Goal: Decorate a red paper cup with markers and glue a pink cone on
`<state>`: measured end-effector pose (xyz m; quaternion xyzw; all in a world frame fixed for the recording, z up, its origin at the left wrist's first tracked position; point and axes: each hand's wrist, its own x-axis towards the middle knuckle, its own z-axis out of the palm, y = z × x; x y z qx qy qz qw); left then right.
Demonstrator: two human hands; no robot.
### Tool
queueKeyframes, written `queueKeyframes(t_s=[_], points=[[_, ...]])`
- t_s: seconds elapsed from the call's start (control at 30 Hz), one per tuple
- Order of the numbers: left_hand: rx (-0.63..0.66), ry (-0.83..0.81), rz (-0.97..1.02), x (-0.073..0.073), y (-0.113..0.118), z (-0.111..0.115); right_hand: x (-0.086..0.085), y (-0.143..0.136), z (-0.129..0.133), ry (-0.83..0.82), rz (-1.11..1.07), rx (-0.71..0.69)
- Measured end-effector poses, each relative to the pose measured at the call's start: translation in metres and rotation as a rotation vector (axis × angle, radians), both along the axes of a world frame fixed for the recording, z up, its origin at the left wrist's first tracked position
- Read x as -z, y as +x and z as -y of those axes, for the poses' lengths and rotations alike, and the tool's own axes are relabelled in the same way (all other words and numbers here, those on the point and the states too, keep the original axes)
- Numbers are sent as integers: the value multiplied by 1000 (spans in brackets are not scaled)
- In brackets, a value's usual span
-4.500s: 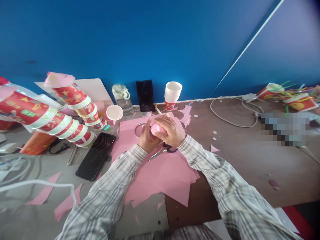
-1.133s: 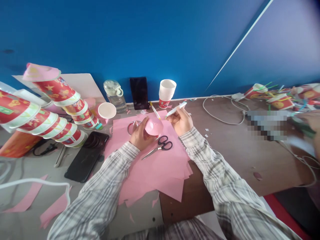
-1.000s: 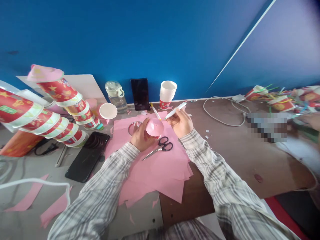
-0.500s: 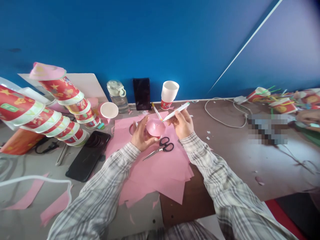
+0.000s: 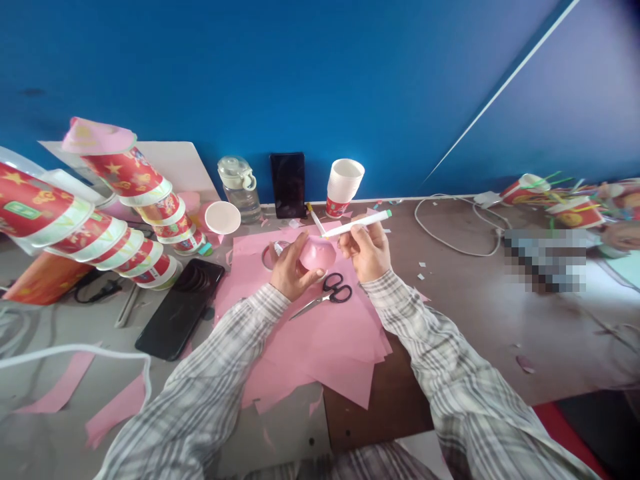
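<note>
My left hand (image 5: 290, 270) is wrapped round a small cup with a pink paper cover (image 5: 319, 255), held above the sheets. Between the fingers of my right hand (image 5: 369, 252) is a white marker (image 5: 360, 223) with a green end. Its tip points left, close to the far rim of the pink cover; whether it touches I cannot tell. Black-handled scissors (image 5: 336, 291) lie just below the cup on overlapping pink paper sheets (image 5: 310, 353). Behind the cup is a second pen (image 5: 316, 220) with a yellow end. A roll of tape (image 5: 269, 256) is partly hidden behind my left hand.
At left lean stacked red paper cups (image 5: 115, 241) and a black phone (image 5: 180, 310). A water bottle (image 5: 240, 193), an upright dark phone (image 5: 287, 185) and white-topped stacked cups (image 5: 345, 183) stand along the blue wall. A white cable (image 5: 450, 250) and cluttered cups (image 5: 575, 212) are at right.
The cup in my left hand has tilted, its pink cover turning more toward me. The marker in my right hand now lies flatter. The whole view has shifted slightly.
</note>
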<state>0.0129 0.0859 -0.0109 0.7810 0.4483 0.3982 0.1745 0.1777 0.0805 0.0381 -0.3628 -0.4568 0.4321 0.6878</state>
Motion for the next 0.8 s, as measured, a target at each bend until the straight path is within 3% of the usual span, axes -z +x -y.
queueKeyframes(t_s=[0.5, 0.8], points=[[-4, -61, -8, -4, 2, 1, -6, 3, 11, 94, 216, 60], [17, -95, -12, -8, 0, 1, 6, 9, 19, 94, 163, 8]])
